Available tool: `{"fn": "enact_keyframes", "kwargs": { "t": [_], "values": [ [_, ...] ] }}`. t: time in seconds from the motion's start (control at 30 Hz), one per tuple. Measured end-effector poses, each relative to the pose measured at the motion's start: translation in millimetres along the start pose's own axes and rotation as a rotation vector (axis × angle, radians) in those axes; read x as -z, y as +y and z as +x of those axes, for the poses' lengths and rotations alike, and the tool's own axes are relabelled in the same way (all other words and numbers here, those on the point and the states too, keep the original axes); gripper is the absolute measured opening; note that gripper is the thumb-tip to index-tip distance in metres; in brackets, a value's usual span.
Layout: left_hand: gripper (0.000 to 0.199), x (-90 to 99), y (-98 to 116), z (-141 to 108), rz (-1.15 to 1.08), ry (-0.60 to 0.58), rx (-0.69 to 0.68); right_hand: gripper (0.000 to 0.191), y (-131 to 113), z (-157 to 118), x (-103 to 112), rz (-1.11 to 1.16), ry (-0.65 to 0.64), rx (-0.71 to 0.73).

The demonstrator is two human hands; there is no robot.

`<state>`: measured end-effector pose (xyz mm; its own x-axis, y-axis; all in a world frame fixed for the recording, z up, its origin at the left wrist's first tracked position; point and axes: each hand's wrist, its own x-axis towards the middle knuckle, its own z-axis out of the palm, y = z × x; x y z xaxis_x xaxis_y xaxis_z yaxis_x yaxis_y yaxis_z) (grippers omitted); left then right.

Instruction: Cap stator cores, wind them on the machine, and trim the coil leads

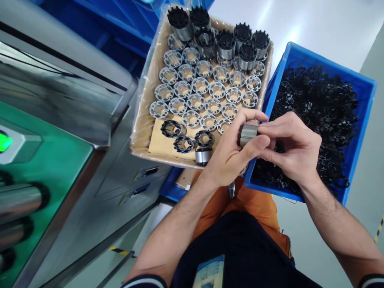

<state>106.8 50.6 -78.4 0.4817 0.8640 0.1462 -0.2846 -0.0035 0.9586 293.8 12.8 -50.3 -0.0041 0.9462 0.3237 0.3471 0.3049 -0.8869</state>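
Note:
My left hand (229, 154) grips a short silver metal cylinder, a motor stator core (248, 134), between thumb and forefinger. On its right end the fingers of my right hand (292, 146) are closed together; whether they pinch a black plastic part there is hidden. Both hands hover over the gap between a lined cardboard box (141, 116) and a blue bin (364, 116). Inside the box stand rows of bare stator cores (195, 102). Several cores with black toothed end caps (204, 138) lie near its front edge, and more capped ones (226, 42) are stacked at the back.
Tangled black plastic parts (318, 104) fill the blue bin at the right. To the left are a metal machine cabinet (129, 176) and a green surface (60, 160) with silver cylinders (21, 202) on it. More blue bins (126, 16) stand behind the box.

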Motion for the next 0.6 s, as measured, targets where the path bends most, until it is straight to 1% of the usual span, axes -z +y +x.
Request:
{"fn": "enact_keyframes", "kwargs": {
  "t": [0.07, 0.13, 0.17, 0.2, 0.23, 0.27, 0.3, 0.37, 0.43, 0.5, 0.53, 0.6],
  "values": [
    [0.037, 3.6, 2.8, 1.1, 0.054, 0.007, -0.066, 0.042, -2.0, 2.9, 3.2, 0.01, -0.044, -0.005],
    [0.037, 14.6, 8.6, 0.1, 0.167, 0.067, -0.116, 0.056, -6.7, 7.5, 12.3, -0.001, -0.09, -0.014],
    [0.037, 22.8, 12.8, -1.5, 0.246, 0.114, -0.15, 0.055, -10.0, 9.8, 19.3, -0.042, -0.092, -0.02],
    [0.036, 32.1, 17.9, -3.7, 0.338, 0.16, -0.179, 0.05, -13.5, 11.9, 27.6, -0.117, -0.078, -0.025],
    [0.035, 41.5, 23.5, -6.3, 0.437, 0.194, -0.201, 0.042, -16.7, 13.3, 37.0, -0.223, -0.056, -0.033],
    [0.033, 49.9, 29.4, -9.3, 0.532, 0.202, -0.222, 0.036, -19.1, 13.9, 46.7, -0.354, -0.038, -0.048],
    [0.032, 56.3, 35.0, -12.4, 0.622, 0.183, -0.237, 0.034, -20.3, 13.5, 56.2, -0.489, -0.038, -0.069],
    [0.033, 60.6, 43.7, -18.4, 0.8, 0.076, -0.209, 0.04, -17.9, 10.5, 71.5, -0.717, -0.09, -0.103],
    [0.034, 54.3, 47.3, -23.0, 0.964, -0.062, -0.165, 0.05, -10.2, 6.0, 78.9, -0.875, -0.176, -0.131],
    [0.035, 44.4, 46.0, -25.1, 1.089, -0.152, -0.113, 0.058, -1.2, 2.6, 78.3, -0.99, -0.257, -0.159],
    [0.036, 40.9, 44.2, -24.8, 1.12, -0.162, -0.105, 0.06, 2.4, 1.9, 76.1, -1.036, -0.287, -0.177],
    [0.035, 40.7, 39.9, -20.8, 1.106, -0.116, -0.127, 0.06, 6.8, 2.9, 70.9, -1.093, -0.322, -0.216]
  ]
}}
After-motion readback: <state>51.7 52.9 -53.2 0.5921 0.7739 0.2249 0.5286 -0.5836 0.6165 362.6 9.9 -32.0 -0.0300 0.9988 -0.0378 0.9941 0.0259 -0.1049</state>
